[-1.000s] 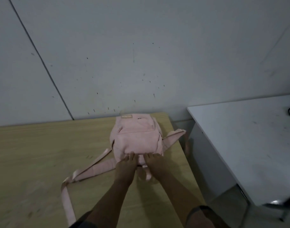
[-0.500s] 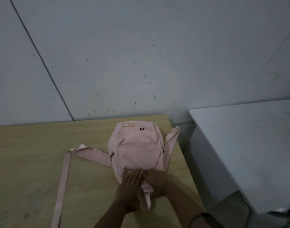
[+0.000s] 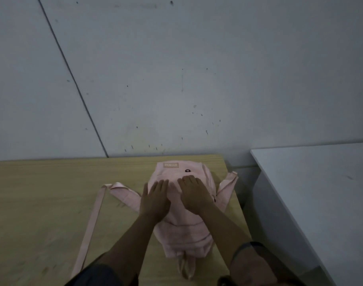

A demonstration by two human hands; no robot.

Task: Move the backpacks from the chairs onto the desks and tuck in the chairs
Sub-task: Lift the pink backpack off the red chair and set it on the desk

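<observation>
Pink backpack (image 3: 186, 230) on wooden desk (image 3: 42, 203) | left hand (image 3: 154, 200), right hand (image 3: 194, 196) flat, fingers straight | label unreadable

One pink backpack (image 3: 184, 230), two desks, wooden (image 3: 42, 203) and white (image 3: 320, 193), two hands, left (image 3: 155, 200) and right (image 3: 194, 195)

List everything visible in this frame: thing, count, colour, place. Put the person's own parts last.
backpack: one, pink, lying flat on the wooden desk near its right edge, straps spread to both sides
wooden desk: one, light brown, against the wall
white desk: one, white, right of the wooden desk, a gap between them
wall: grey-white, speckled, behind both desks
left hand: flat on the backpack
right hand: flat on the backpack, beside the left
</observation>
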